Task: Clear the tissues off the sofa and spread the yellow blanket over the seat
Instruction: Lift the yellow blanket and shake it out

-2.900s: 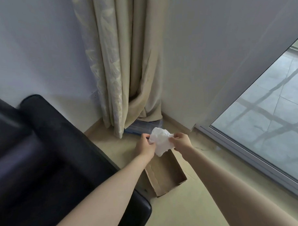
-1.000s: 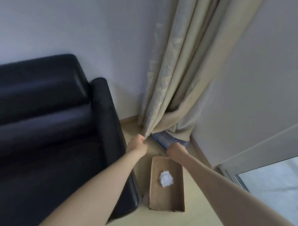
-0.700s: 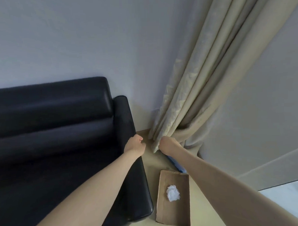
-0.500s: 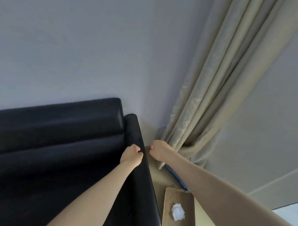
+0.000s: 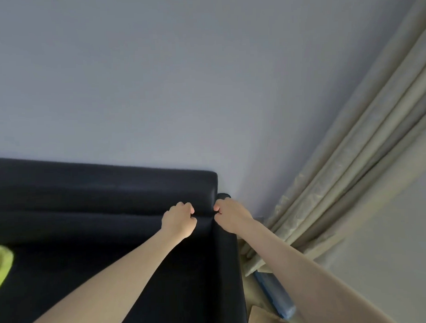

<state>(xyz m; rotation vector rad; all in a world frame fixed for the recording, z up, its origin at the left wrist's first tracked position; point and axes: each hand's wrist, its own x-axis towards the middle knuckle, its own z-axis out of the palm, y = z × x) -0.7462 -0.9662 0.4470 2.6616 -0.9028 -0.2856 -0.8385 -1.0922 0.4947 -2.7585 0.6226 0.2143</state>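
Head: curled empty hands point(image 5: 179, 220) over sofa point(image 5: 100, 213)

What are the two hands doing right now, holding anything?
Left hand: curled shut, nothing visible in it.
Right hand: curled shut, nothing visible in it.

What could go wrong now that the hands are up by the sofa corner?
The yellow blanket sits far off at the picture's left edge, so both the left hand and right hand must travel across the black sofa to reach it. The cardboard box lies on the floor beside the sofa's arm, where a foot might knock it.
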